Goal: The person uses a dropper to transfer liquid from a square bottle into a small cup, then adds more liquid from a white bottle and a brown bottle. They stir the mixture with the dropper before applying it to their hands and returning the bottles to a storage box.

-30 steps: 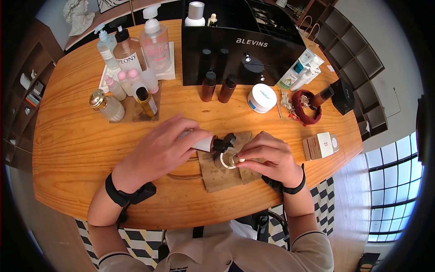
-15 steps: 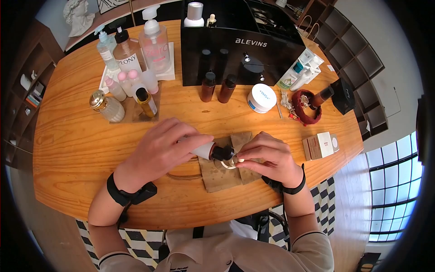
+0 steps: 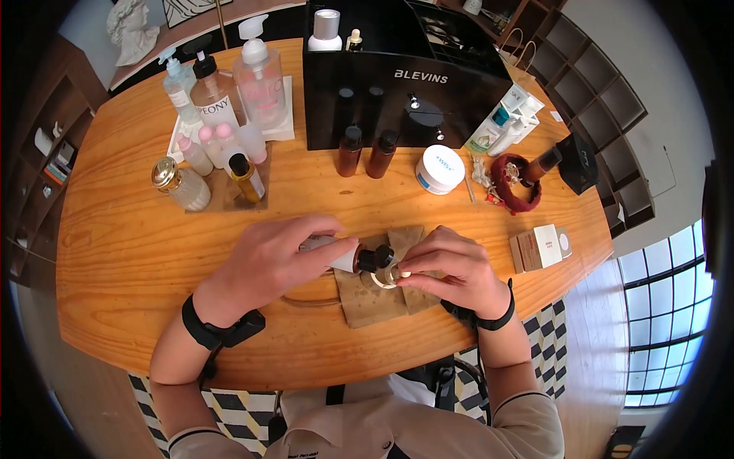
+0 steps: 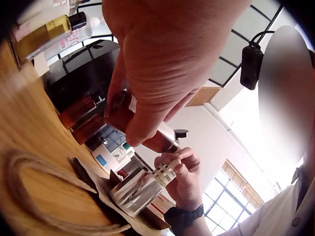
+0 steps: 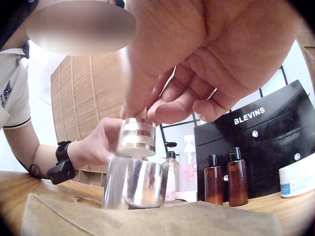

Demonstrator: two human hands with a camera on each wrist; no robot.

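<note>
A brown bottle with a white label [image 3: 345, 256] is gripped in my left hand [image 3: 260, 256], tilted with its black flip cap [image 4: 181, 133] raised. Its mouth end overlaps a small clear glass jar [image 4: 134, 192] in the head view. My right hand [image 3: 453, 268] pinches the small pale knob of a gold-banded lid [image 5: 137, 137] between thumb and fingers. That lid hangs over the jar's rim, tilted in the left wrist view. Under the jar lies a brown paper bag [image 3: 373, 309] with a twine handle [image 4: 39, 177].
Behind stands a black BLEVINS organizer [image 3: 367, 92], with two brown bottles [image 3: 349, 157] and a white tub [image 3: 440, 170] before it. Pump bottles [image 3: 260, 84] and small bottles [image 3: 197, 157] crowd the left. At right sit a red ring dish [image 3: 514, 200] and a small box [image 3: 537, 249].
My left hand has brought the bottle slightly down and right, closer over the jar and lid. The right hand keeps its pinch almost in place.
</note>
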